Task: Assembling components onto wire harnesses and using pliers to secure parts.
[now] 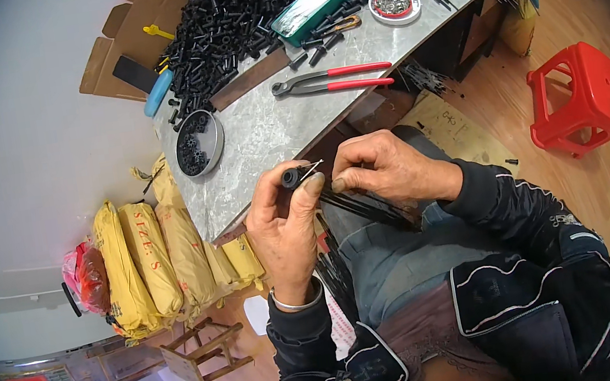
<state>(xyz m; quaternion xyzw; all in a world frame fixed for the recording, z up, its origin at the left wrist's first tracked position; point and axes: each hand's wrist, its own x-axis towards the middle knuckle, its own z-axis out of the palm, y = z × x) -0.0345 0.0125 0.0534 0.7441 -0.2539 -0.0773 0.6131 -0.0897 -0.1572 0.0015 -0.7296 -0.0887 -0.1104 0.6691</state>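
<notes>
My left hand (283, 229) is closed around a small black cylindrical part (291, 179), its round hollow end toward me. Between thumb and fingers, a thin light-coloured metal piece (313, 167) sticks out beside that part. My right hand (395, 169) is held close by on the right, thumb and forefinger pinched together; whatever lies between them is too small or hidden to make out. Below both hands, thin black rods (371, 208) lie across my lap. Pincers with red handles (359, 69) rest on the grey table (264, 129) beyond my hands.
A large heap of black tubular parts (232, 20) covers the table's far side. Near it are a green box (295, 33), a white dish of small metal pieces (395, 5) and a round tin (215, 156). Yellow sacks (150, 261) stand left; a red stool (583, 98) stands right.
</notes>
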